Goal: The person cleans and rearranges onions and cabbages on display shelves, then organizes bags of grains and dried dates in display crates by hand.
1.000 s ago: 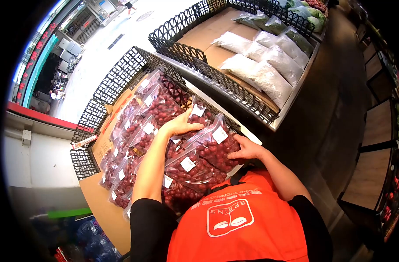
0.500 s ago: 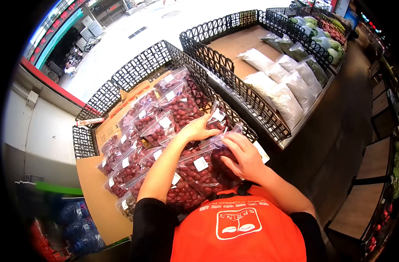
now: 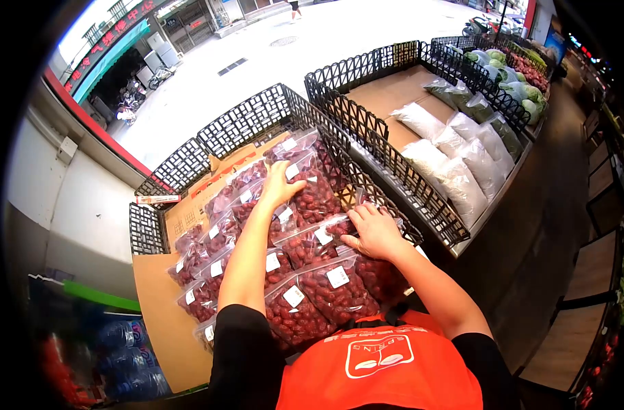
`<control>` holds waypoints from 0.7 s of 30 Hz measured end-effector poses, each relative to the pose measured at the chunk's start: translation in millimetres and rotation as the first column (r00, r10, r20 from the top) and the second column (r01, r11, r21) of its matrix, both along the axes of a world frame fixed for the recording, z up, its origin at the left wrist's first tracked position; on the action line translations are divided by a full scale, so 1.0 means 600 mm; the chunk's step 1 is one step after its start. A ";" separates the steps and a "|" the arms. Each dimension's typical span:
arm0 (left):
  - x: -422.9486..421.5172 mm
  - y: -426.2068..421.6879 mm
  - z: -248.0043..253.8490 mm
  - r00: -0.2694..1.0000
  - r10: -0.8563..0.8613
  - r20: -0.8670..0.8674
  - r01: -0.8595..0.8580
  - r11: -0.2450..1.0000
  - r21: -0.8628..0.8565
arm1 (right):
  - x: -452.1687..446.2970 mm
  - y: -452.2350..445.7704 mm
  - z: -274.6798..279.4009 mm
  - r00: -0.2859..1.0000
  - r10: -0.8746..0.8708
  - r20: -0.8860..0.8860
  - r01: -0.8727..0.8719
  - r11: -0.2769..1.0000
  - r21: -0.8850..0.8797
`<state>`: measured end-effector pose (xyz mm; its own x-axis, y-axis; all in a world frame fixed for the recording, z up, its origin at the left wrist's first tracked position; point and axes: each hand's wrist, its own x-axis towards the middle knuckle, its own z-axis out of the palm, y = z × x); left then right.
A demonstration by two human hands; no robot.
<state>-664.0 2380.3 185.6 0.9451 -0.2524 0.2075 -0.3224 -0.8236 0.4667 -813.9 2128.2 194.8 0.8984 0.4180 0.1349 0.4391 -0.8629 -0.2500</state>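
Clear zip bags of dark red dates lie in overlapping rows in a display bin. My left hand (image 3: 279,186) reaches to the far rows, its fingers stretched out and thumb apart, touching a bag of dates (image 3: 315,197). At the right side, my right hand (image 3: 376,234) has its fingers and thumb around the right end of another bag of dates (image 3: 304,247), which bears a white label. Closer to me lie two more labelled bags, one on the left (image 3: 295,321) and one on the right (image 3: 339,290).
Black plastic fencing (image 3: 247,117) borders the bin, with cardboard (image 3: 163,307) along its left side. A second bin to the right holds bags of white grains (image 3: 455,164). Cabbages (image 3: 524,96) stand beyond it. Bottled water (image 3: 131,362) sits at lower left.
My left hand has moved forward and left onto the farther bags. My right hand stays at the right side; a labelled bag now lies flatter beside it. The view has shifted slightly.
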 end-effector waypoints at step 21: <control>0.015 -0.071 -0.017 0.842 -0.326 -0.429 0.222 0.935 -0.275 | -0.013 -0.009 -0.001 0.998 -0.014 -0.064 0.022 0.991 0.130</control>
<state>-655.0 2337.9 175.5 0.8418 -0.5163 -0.1574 -0.2256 -0.6015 0.7663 -821.9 2122.8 194.4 0.9139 0.3843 0.1310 0.4040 -0.8285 -0.3878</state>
